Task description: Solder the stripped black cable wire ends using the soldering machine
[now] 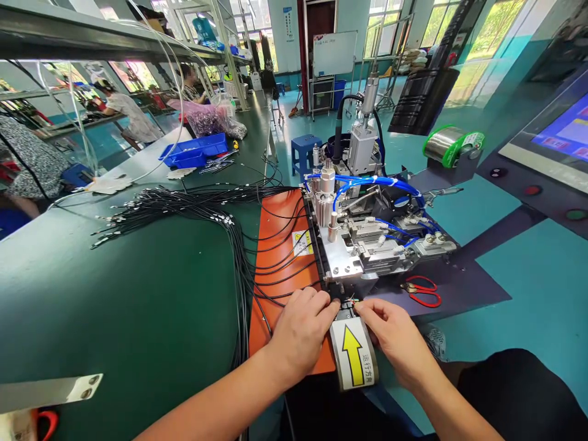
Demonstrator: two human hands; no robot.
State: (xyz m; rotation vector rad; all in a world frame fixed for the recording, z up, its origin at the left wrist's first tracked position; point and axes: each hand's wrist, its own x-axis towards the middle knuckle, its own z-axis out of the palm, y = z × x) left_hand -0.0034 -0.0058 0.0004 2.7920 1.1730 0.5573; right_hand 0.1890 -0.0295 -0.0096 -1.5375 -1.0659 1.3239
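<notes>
My left hand (301,327) is closed, thumb and fingers pressed together at a small fixture (348,308) on the front of a metal machine (367,239). A black cable (275,298) runs in under this hand; the fingers hide its end. From the other side, my right hand (397,337) pinches at fine, light-coloured wire ends (353,300) over the same fixture. Just below lies a rounded plate with a yellow arrow (353,355). Several black cables lie across an orange panel (287,229) left of the machine.
A bundle of black cables (160,208) lies on the green table (184,294). Red-handled scissors (422,291) rest right of the machine. A solder wire spool (452,147), a control screen (563,131) and a blue bin (195,150) stand farther off. People sit at the left.
</notes>
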